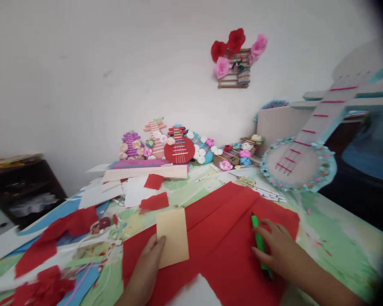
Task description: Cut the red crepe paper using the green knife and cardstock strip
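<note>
A large sheet of red crepe paper or cloth (217, 229) is spread on the table before me, creased lengthwise. On its left half lies a cream rectangular card (174, 238), and my left hand (151, 259) pinches the card's left edge with the thumb on top. Over the right half is my right hand (274, 246), its thumb and fingers bent around a green marker (259, 242). The marker's dark tip points away from me, close to the red sheet. A white piece (196, 293) shows at the sheet's near edge.
Red scraps (155, 202) and a tangle of cords and bits (98, 250) lie to the left. Scissors (246, 180) and several white pens (271, 194) rest beyond the sheet. Decorated lute-shaped crafts (179, 148) stand along the wall; a larger one (300, 163) leans at right.
</note>
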`<state>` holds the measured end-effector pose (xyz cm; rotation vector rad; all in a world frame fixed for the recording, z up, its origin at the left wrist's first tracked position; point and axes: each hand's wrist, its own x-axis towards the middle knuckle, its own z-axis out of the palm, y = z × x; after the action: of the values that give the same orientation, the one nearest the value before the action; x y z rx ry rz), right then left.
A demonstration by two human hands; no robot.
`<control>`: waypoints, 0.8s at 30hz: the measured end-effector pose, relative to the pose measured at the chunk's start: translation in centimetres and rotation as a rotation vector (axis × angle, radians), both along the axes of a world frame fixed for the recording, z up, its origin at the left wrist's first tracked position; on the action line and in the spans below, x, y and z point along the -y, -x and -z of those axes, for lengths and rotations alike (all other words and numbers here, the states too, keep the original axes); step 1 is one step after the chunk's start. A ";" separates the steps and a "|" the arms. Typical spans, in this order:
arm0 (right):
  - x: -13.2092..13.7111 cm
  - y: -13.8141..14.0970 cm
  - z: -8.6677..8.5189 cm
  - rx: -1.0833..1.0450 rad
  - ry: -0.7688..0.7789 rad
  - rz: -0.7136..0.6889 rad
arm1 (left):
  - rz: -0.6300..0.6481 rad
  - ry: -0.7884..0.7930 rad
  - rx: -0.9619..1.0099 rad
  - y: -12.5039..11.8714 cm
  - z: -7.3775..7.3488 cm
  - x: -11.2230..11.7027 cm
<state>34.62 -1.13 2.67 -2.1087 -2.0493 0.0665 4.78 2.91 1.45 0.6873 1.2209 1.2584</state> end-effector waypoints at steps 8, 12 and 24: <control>-0.8 0.4 -0.5 -0.500 0.122 0.242 | -0.039 0.026 -0.270 -0.5 -2.7 0.5; -0.2 -0.6 -0.8 -0.724 0.161 0.258 | 0.022 -0.061 -0.309 -0.2 -2.3 0.0; 3.1 -6.0 -2.3 -1.731 -0.138 0.342 | -0.007 -0.095 -0.398 3.8 -2.9 -2.3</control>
<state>40.60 -4.22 5.01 -1.2173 -0.5898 1.1368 0.99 5.25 4.34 1.0393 1.4916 1.2267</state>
